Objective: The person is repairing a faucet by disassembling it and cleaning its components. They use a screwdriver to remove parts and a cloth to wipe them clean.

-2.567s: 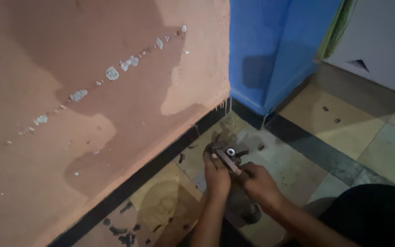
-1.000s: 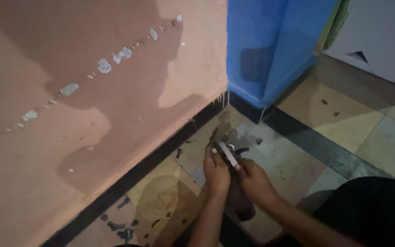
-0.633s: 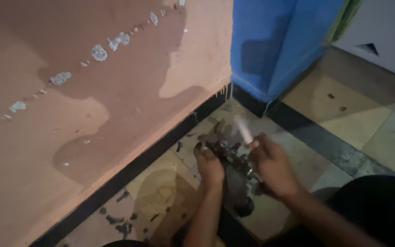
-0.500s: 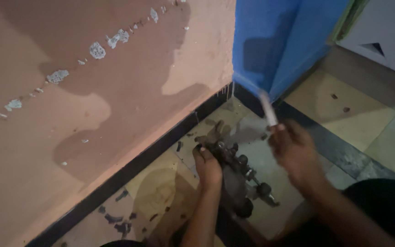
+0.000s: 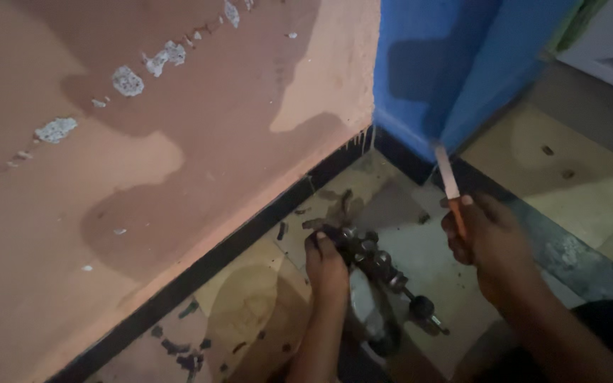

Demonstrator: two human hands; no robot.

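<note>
So the left hand (image 5: 328,264) is down low on the floor (image 5: 427,262), fingers wrapped over the near end of a dark, greasy metal part (image 5: 374,259), pinning it in place. The forearm comes straight up from the bottom edge, wrist bent a bit so the knuckles face the wall (image 5: 179,142). The part looks like a shaft with a few round knobs along it, lying flat on the stained tiles and running off to the right, just beside the black skirting.

The right hand (image 5: 487,237) is lifted up off the floor, well apart from the part, fist clenched around the orange handle of a tool (image 5: 450,186). Its pale shank sticks up and slightly left out of the fist, towards the blue panel (image 5: 448,64). Can't tell what kind of tip it has, too blurry. The right forearm slants in from the lower right corner.
</note>
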